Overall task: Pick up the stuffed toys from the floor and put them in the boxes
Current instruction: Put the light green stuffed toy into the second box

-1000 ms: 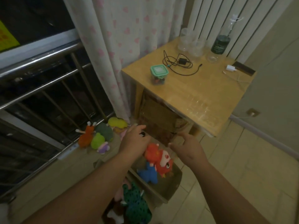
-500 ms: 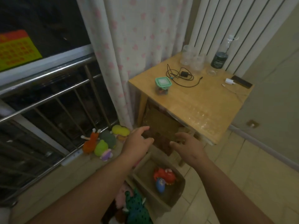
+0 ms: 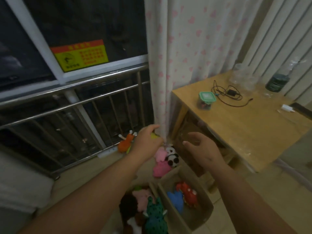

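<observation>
My left hand (image 3: pixel 147 141) reaches low toward the toys at the foot of the railing, fingers loosely curled. A yellow-green toy (image 3: pixel 155 136) peeks out behind its fingers; whether they touch is unclear. An orange toy (image 3: pixel 125 143) lies just left of that hand. A pink toy (image 3: pixel 161 165) and a panda (image 3: pixel 172 157) lie on the floor below it. My right hand (image 3: pixel 204 149) hovers open and empty to the right. The right box (image 3: pixel 208 211) holds a red toy (image 3: pixel 188 193) and a blue toy (image 3: pixel 176 200). The left box (image 3: pixel 152 185) holds a green spotted toy (image 3: pixel 155 215) among others.
A wooden table (image 3: pixel 244 130) stands right of the hands, carrying a green-lidded container (image 3: pixel 206 98), a charger cable (image 3: pixel 228 93) and a dark bottle (image 3: pixel 276 81). A pink-dotted curtain (image 3: pixel 168 65) hangs to the floor. A metal railing (image 3: pixel 84 102) runs along the window at left.
The view has risen and turned left. My left hand has moved out from above the box to the toys by the railing. The red toy now lies in the right box.
</observation>
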{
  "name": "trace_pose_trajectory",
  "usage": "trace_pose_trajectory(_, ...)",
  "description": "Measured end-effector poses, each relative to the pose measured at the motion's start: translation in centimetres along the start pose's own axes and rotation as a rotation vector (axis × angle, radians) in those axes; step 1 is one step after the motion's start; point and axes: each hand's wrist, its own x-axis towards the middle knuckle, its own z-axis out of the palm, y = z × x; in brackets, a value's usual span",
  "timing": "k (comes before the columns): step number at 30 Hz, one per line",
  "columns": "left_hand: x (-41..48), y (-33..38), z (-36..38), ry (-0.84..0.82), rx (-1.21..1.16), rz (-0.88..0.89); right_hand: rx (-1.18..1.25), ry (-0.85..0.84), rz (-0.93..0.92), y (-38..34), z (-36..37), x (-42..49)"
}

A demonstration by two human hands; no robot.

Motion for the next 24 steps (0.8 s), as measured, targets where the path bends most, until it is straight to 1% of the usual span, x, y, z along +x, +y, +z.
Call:
trace_pose_trajectory(5, 0.1, -2.3, -5.3, 0.082, -0.026, -0.024, 0.018, -0.021, -0.044, -3.5, 2.6, 0.4)
trace_pose_trajectory(8, 1.0, -3.8, -8.6, 0.098, -0.034, -0.021, 0.016, -0.017, -0.049, -5.9, 4.6, 1.0)
trace_pose_trajectory(12, 2.8, -7.0, -13.0, 0.077, -0.049, 0.015, 0.026, 0.011, -0.019, -9.5, 8.5, 2.1)
trace_pose_trajectory(16, 5.3, -11.3, -17.9, 0.046, -0.062, 0.024, 0.035, 0.032, 0.001, -14.1, 14.1, 3.2)
trace_pose_trajectory(20, 7.9, -14.8, -22.2, -0.024, -0.033, 0.042, 0.054, 0.045, 0.014, -18.7, 19.0, 3.8)
trace_pose_trajectory(24, 10.8, -16.9, -24.7, -0.059, -0.006, 0.044, 0.053, 0.065, 0.046, -20.6, 22.1, 4.4)
